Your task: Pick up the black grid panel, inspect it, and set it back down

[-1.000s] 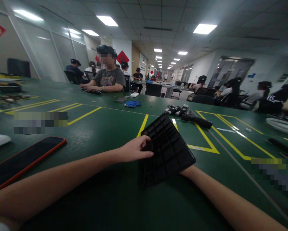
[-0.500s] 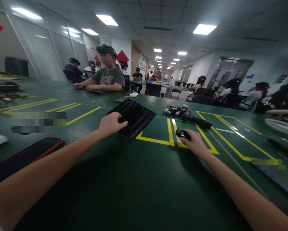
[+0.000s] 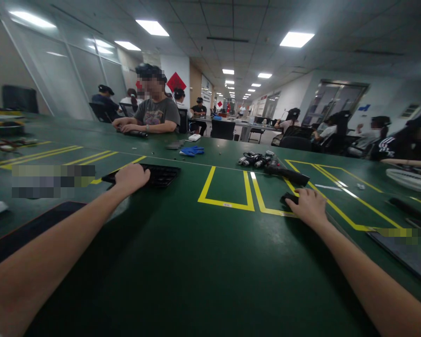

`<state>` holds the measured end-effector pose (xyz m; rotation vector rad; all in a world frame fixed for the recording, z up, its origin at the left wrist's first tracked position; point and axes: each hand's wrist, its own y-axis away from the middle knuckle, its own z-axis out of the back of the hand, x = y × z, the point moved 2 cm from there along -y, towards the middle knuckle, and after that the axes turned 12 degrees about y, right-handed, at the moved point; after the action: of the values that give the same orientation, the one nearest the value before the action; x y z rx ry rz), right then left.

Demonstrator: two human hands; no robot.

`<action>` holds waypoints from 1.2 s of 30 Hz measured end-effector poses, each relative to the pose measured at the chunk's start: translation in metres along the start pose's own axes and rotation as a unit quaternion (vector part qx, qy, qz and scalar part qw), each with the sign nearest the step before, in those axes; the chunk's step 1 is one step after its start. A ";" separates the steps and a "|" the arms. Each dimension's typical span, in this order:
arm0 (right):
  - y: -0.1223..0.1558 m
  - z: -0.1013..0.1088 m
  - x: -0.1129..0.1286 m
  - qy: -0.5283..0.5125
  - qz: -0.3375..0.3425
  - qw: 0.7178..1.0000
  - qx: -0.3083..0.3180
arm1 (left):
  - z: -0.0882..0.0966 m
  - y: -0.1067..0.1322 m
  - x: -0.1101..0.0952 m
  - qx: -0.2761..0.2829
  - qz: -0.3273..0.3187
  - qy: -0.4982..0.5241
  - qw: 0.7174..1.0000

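My left hand (image 3: 131, 179) is closed on the near edge of a flat black tray with compartments (image 3: 164, 175), held low over the table at the left. Its fingertips are partly hidden. Further right, my right hand (image 3: 311, 206) grips a small black object (image 3: 289, 198), of a kind I cannot make out, close to the table by a yellow-taped corner. Beyond this hand lie a long black cylinder (image 3: 288, 175) and a bundle of cables with metal connectors (image 3: 255, 159).
The green table (image 3: 210, 262) carries yellow tape outlines (image 3: 227, 205). Blue gloves (image 3: 192, 150) and a small white box (image 3: 194, 137) lie at the back. A dark phone (image 3: 38, 224) is near my left forearm. Another person (image 3: 157, 112) sits opposite.
My left hand has carried the tray left and lowered it from tilted to nearly flat, uncovering the blue gloves. My right hand has moved right with the small black object.
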<state>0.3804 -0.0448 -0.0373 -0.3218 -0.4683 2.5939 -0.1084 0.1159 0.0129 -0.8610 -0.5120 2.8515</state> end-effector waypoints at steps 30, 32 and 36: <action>0.010 -0.013 -0.004 0.042 0.089 0.995 0.026 | -0.040 0.203 -0.162 0.432 -0.451 0.109 0.774; 0.009 -0.015 -0.003 0.042 0.083 0.995 0.023 | -0.043 0.189 -0.160 0.393 -0.430 0.083 0.809; 0.007 -0.016 -0.002 0.032 0.078 0.996 0.019 | -0.055 0.140 -0.141 0.234 -0.301 0.001 0.924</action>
<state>0.3843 -0.0470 -0.0540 -0.4415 -0.3837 2.7307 0.0374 -0.0292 -0.0070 -0.5027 -0.0539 2.2505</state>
